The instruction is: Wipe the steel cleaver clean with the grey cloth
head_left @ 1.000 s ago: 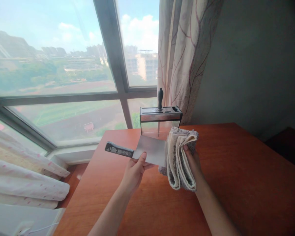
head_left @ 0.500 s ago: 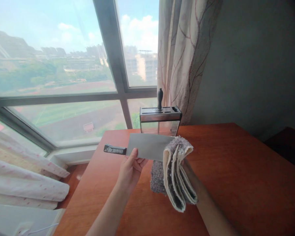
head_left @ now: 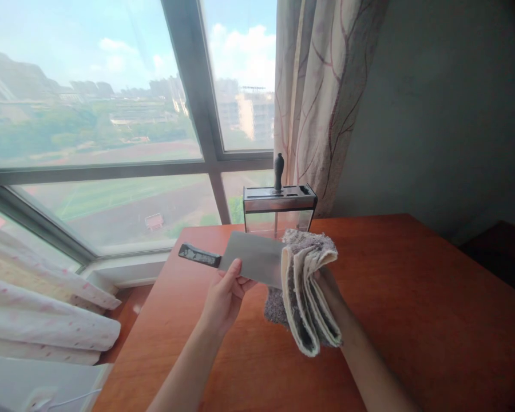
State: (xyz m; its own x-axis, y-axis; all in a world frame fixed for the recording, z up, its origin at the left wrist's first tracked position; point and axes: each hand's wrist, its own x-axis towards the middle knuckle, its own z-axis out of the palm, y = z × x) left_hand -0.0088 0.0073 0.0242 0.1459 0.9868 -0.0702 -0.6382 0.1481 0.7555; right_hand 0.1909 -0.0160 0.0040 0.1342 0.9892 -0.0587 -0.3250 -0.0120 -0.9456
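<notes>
Here, left grip [head_left: 225,290] on cleaver [head_left: 257,256], right grip [head_left: 328,289] on folded cloth [head_left: 302,292]

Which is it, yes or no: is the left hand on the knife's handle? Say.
No, the left hand holds the blade, not the black handle.

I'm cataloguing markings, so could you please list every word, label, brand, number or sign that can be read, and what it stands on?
None can be read.
Knife handle: pale marks, too blurred to read.
Distant building: tiny rooftop marks, too small to read.
</notes>
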